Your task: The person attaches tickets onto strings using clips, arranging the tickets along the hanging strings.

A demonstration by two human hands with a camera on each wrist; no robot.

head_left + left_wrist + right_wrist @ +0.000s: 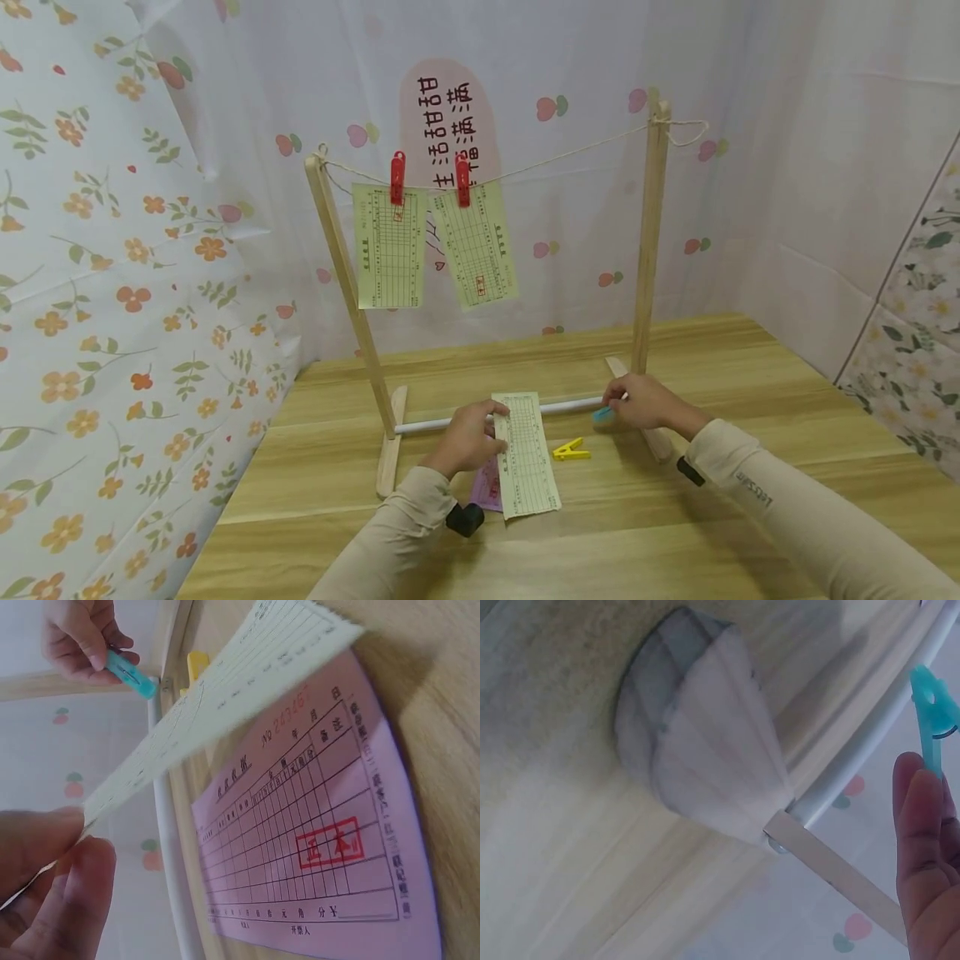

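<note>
My left hand [468,440] pinches one edge of a pale green receipt slip [527,458], lifted at a tilt over the table. Beneath it a pink receipt slip [300,847] with a red stamp lies on the wood. My right hand [641,404] holds a teal clothespin [602,414] between thumb and fingers, near the right post's foot; the right wrist view also shows that clothespin [932,705]. A yellow clothespin [572,450] lies between the hands. Two green slips [390,250] hang from the string [570,156], each under a red clothespin [397,177].
The string runs between a left wooden post [348,283] and a right wooden post [650,250], both on flat wooden feet. A white rod [431,423] joins them low down. Behind the wooden table [315,517] hangs a patterned curtain [570,50].
</note>
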